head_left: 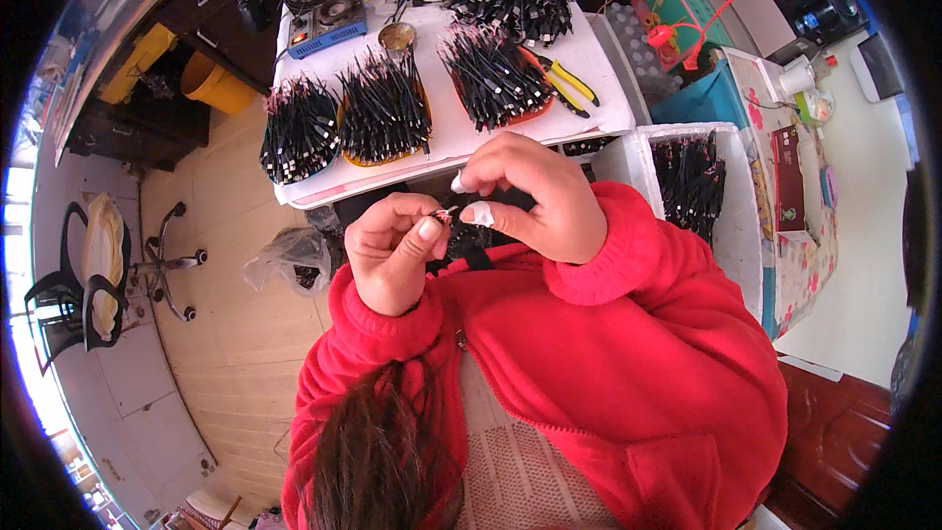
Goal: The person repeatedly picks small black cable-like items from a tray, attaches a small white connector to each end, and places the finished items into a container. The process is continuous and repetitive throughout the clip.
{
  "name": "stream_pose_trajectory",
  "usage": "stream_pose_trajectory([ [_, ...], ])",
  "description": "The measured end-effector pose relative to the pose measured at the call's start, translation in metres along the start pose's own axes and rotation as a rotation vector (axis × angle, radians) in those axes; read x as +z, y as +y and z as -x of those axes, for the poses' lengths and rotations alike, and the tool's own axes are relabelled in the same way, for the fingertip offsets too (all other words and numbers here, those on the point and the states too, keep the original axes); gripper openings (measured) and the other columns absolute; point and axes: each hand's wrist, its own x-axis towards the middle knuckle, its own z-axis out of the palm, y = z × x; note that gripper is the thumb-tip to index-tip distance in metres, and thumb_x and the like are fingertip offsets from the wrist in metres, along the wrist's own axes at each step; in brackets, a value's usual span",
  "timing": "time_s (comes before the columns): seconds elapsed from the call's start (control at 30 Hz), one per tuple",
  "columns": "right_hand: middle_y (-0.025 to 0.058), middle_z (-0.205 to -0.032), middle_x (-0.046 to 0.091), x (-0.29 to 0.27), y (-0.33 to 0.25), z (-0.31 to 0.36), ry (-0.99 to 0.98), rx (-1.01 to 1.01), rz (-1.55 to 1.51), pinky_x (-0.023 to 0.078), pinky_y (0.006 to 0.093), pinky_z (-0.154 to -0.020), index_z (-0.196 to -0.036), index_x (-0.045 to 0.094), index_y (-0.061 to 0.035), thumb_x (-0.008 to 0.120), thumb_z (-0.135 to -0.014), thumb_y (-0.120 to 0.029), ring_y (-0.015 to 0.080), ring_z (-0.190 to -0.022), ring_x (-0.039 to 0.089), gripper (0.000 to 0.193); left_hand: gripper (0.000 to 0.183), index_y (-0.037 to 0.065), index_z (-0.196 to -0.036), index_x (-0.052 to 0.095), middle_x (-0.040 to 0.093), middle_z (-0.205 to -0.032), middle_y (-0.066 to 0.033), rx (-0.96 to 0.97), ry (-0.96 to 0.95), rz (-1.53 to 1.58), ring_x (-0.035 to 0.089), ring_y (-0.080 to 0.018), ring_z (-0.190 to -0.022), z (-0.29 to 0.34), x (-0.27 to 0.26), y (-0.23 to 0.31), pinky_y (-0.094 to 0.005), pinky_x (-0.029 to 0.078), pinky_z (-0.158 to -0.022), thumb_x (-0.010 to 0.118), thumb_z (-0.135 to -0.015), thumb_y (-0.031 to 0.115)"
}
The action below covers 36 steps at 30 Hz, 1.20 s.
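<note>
Far left on the floor: black office chair (83,275), then a crumpled clear plastic bag (287,260). On the white table (608,103): bundles of short black cables (299,128), a blue bench unit (329,22), yellow-handled pliers (569,80). Right of that, a white foam box (741,226) with more black cables. Nothing between the hands and the view. Left hand (392,250) curled, thumb and forefinger pinched on a small cable end (445,215). Right hand (530,196), fingertips taped white, pinching the same piece from the other side, just below the table edge.
</note>
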Motion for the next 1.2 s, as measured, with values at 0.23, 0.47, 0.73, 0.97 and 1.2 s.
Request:
stream_pose_trajectory([
  [0.23,0.0066,-0.087,0.057,0.002,0.002,-0.002,0.117,-0.526,0.465,0.042,0.0346,-0.065,-0.092,0.059,-0.0055,0.067,-0.068,-0.008,0.0239,-0.075,0.057,0.025,0.011,-0.005,-0.093,0.059,0.058,-0.07,-0.0056,-0.177,0.004,0.306,0.046,-0.0092,-0.056,0.003,0.004,-0.005,-0.0212,0.036,-0.051,0.06,-0.088,0.005],
  [0.47,-0.001,-0.086,0.056,0.001,-0.003,0.006,-0.243,0.71,-0.896,0.043,0.021,-0.07,-0.098,0.055,0.0,0.058,-0.093,-0.015,0.0047,-0.08,0.051,0.017,0.009,-0.003,-0.093,0.061,0.058,-0.07,-0.0053,0.003,-0.003,-0.089,0.046,-0.0079,-0.056,0.009,0.005,-0.007,-0.0199,0.033,-0.049,0.06,-0.088,0.004],
  [0.73,0.0069,-0.088,0.059,-0.008,-0.005,-0.003,-0.041,-0.285,-0.059,0.046,0.0338,-0.072,-0.093,0.062,-0.0052,0.067,-0.076,-0.004,0.0264,-0.08,0.057,0.018,0.019,-0.002,-0.102,0.056,0.04,-0.059,0.0007,-0.594,-0.358,0.848,0.03,-0.0063,-0.049,0.0,-0.003,-0.006,-0.0213,0.023,-0.045,0.053,-0.092,0.014],
  [0.97,0.0068,-0.085,0.058,-0.006,-0.002,-0.004,0.0,-0.447,0.072,0.046,0.0332,-0.067,-0.09,0.06,-0.0054,0.067,-0.076,-0.005,0.0249,-0.077,0.057,0.016,0.015,-0.001,-0.097,0.054,0.041,-0.06,0.0002,-0.671,-0.423,0.945,0.031,-0.0066,-0.048,-0.003,0.002,-0.007,-0.0222,0.024,-0.044,0.054,-0.091,0.013],
  [1.2,-0.0014,-0.083,0.054,0.022,-0.006,0.018,0.081,0.228,-0.793,0.041,0.0182,-0.061,-0.093,0.055,-0.0013,0.061,-0.089,-0.011,0.0021,-0.072,0.048,0.012,0.015,-0.004,-0.098,0.063,0.06,-0.07,-0.007,-0.166,-0.139,0.254,0.048,-0.0102,-0.053,0.004,0.01,0.002,-0.0225,0.036,-0.047,0.062,-0.086,0.004],
])
